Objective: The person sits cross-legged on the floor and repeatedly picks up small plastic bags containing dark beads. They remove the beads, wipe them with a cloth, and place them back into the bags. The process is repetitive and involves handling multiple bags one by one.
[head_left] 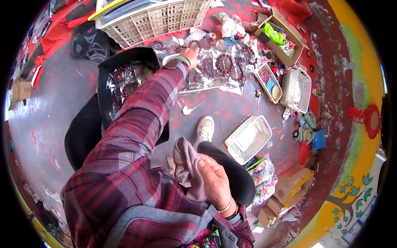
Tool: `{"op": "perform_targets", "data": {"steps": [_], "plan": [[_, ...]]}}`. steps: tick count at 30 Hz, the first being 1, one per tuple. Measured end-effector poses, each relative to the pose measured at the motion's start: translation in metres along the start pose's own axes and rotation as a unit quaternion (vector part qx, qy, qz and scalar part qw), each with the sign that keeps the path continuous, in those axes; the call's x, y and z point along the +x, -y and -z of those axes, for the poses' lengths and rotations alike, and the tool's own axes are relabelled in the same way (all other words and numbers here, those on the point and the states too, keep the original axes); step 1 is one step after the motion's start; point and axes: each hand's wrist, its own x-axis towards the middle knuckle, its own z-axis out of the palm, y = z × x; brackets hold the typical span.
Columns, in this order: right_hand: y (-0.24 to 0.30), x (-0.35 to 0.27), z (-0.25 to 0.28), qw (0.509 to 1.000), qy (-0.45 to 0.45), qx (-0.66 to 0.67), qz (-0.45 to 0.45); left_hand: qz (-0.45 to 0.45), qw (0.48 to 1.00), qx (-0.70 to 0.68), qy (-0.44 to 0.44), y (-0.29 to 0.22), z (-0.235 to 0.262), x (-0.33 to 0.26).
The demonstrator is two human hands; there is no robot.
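My left hand point(190, 54) reaches far forward, its plaid sleeve stretched out over the floor, and its fingers pinch a dark red bead bracelet point(195, 44) lying among clear plastic bags of bracelets point(225, 66). My right hand point(216, 178) stays close to my body over my knee and grips a mauve-grey cloth point(185, 161). A further pile of bagged bracelets point(124, 84) lies on a black bag to the left of my arm.
A large cream lattice crate point(157, 18) stands at the back. Small white baskets point(248, 138) point(298, 89) point(268, 82) and an open cardboard box with a green item point(276, 35) lie to the right. My white shoe point(204, 129) rests on the red-stained floor.
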Motion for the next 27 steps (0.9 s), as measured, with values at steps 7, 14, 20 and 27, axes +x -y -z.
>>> {"op": "perform_targets", "data": {"steps": [7,14,20,27], "plan": [[0.004,-0.002,-0.006,1.000,0.008,-0.001,-0.006,-0.065,0.997,0.032,-0.039,0.018,-0.013,-0.022],[0.002,-0.003,-0.011,1.000,0.011,0.003,-0.010,-0.093,0.986,0.129,-0.039,0.012,-0.011,-0.050],[0.000,-0.001,-0.007,1.000,0.019,-0.013,-0.015,-0.116,0.988,0.095,-0.031,0.017,-0.010,-0.039],[-0.005,-0.002,-0.012,1.000,0.026,0.001,0.011,-0.178,0.963,0.000,-0.200,0.013,0.014,-0.056]]}}
